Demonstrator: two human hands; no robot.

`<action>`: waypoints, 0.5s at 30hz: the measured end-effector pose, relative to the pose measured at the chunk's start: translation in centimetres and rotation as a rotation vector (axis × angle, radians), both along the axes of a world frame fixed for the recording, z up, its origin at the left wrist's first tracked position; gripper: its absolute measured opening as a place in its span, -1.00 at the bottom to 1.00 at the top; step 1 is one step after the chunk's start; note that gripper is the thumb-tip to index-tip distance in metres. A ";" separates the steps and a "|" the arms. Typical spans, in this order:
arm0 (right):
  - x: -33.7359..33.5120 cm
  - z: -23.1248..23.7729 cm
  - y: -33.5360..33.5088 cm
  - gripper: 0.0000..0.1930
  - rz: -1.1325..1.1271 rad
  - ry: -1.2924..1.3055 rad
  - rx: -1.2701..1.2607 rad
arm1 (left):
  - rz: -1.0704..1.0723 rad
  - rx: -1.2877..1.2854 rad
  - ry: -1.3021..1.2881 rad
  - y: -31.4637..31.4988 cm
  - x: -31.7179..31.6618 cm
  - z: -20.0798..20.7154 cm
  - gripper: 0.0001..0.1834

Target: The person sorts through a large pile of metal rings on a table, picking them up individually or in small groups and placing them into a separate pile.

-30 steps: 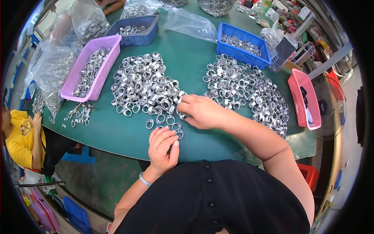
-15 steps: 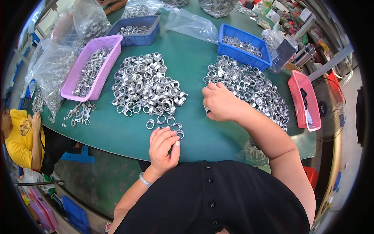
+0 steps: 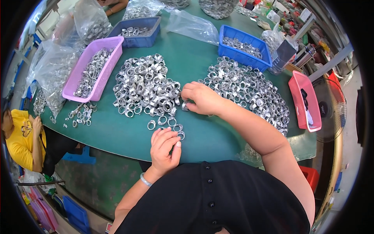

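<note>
My right hand (image 3: 202, 99) is at the right edge of a heap of silvery metal rings (image 3: 142, 84). Its thumb and fingers pinch a metal ring (image 3: 184, 105), partly hidden by the fingertips. Close to the table's front edge, my left hand (image 3: 165, 147) has its fingers curled together; what they hold, if anything, is hidden. A few loose rings (image 3: 171, 121) lie just beyond its fingertips, and one ring (image 3: 181, 135) is right beside them. To the right, under my right forearm, spreads a second, wider heap of rings (image 3: 249, 91).
On the green table (image 3: 187, 46) stand a purple basket (image 3: 106, 74), a grey-blue bin (image 3: 144, 40) and a blue bin (image 3: 241, 57), all with metal parts. Filled plastic bags (image 3: 54, 74) crowd the left. A pink basket (image 3: 302, 97) and a fan (image 3: 331, 109) are right. A person in yellow (image 3: 23, 136) sits left.
My right hand has moved left from the right heap to the edge of the left heap, and a ring now shows at its fingertips. My left hand has stayed in place.
</note>
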State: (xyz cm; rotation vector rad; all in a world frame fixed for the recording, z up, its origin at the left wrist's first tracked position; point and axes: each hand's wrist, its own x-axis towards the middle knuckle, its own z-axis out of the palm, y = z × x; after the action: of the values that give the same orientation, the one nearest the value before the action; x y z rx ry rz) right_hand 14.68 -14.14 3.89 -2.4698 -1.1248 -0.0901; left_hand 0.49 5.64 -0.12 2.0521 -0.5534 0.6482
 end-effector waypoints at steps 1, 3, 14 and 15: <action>0.1 0.1 -0.2 -0.81 0.049 0.004 -0.008 | -0.001 -0.003 0.000 0.0 0.0 0.0 -0.87; 0.2 0.2 -0.8 -0.82 0.045 0.023 -0.024 | -0.001 0.001 0.002 -0.1 -0.1 0.0 -0.87; -0.1 3.5 -3.7 -0.80 0.060 0.007 -0.577 | -0.006 -0.014 0.021 -0.1 -0.1 0.1 -0.87; -0.1 3.8 -3.7 -0.80 0.042 0.052 -0.567 | -0.007 -0.014 0.033 -0.1 -0.1 0.2 -0.87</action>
State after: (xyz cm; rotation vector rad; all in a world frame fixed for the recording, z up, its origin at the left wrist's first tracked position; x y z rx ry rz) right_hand 14.58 -17.82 7.70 -2.9065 -1.3191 0.3517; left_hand 0.42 5.59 0.03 2.0432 -0.5350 0.6114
